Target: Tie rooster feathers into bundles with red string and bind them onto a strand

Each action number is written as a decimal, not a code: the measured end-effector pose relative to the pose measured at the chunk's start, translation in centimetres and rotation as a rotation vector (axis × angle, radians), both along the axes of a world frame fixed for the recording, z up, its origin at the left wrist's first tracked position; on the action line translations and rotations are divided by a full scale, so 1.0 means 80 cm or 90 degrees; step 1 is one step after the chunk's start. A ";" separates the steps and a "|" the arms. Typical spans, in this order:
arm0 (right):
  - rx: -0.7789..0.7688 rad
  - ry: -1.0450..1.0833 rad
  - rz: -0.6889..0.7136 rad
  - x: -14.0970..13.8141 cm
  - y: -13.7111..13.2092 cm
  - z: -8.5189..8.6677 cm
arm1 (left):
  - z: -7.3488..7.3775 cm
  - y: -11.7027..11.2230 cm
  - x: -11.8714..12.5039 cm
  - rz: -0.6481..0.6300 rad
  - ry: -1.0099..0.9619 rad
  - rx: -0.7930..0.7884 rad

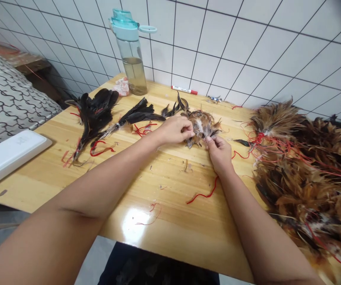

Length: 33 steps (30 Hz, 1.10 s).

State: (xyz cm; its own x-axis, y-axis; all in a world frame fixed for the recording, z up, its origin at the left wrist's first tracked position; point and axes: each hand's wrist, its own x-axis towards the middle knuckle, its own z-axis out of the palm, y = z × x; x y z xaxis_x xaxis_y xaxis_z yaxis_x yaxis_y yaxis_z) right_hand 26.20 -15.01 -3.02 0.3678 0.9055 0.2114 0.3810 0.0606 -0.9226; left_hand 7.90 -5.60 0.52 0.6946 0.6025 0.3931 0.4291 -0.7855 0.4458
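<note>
Feathers [201, 118] lie in a loose, ruffled heap just above the centre of the frame, mottled brown and grey with pale, fluffy down in the middle and dark tips along the edges. The right hand [220, 152] pinches some pale down between thumb and fingertips at the heap's lower right. The left hand [176, 130] is curled narrow at the heap's left edge; whether it grips anything, I cannot tell.

Under them is a glossy wooden table [176, 174], dotted with scraps, with a red string [202, 194] below the right hand. Black bunches [96, 113] lie left of centre; brown bunches [295, 178], tied with red, crowd the right side. Near the top stand a teal-lidded bottle [135, 73], partly filled with yellowish liquid, and, lying to its right, a red-capped marker [184, 90]. White tiles [212, 39] with dark joints fill the top. At the left are a white case [12, 154] and patterned cloth [6, 87].
</note>
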 end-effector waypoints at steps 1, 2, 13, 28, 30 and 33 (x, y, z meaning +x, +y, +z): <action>0.001 -0.002 -0.003 0.000 0.000 0.000 | -0.002 0.002 0.000 0.023 0.005 -0.003; 0.002 -0.004 -0.006 0.001 0.000 -0.001 | -0.003 0.004 0.000 0.059 -0.002 -0.004; 0.009 -0.016 -0.017 0.003 0.000 -0.002 | 0.006 0.022 -0.038 -0.043 0.078 -0.279; 0.000 -0.083 -0.009 0.005 0.001 -0.005 | -0.001 0.027 -0.034 -0.102 0.170 -0.063; 0.001 -0.087 -0.009 0.006 0.001 -0.006 | 0.004 0.027 -0.034 -0.114 0.127 -0.088; 0.004 -0.098 -0.010 0.006 0.002 -0.007 | 0.011 0.024 -0.035 -0.110 -0.021 -0.182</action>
State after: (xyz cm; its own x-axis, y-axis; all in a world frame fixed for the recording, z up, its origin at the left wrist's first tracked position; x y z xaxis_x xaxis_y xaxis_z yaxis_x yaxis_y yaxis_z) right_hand 26.70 -14.87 -3.61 0.3443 0.8987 0.2715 0.5187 0.0590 -0.8529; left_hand 5.08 -3.70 1.43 0.7857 0.5666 0.2482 0.2831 -0.6861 0.6702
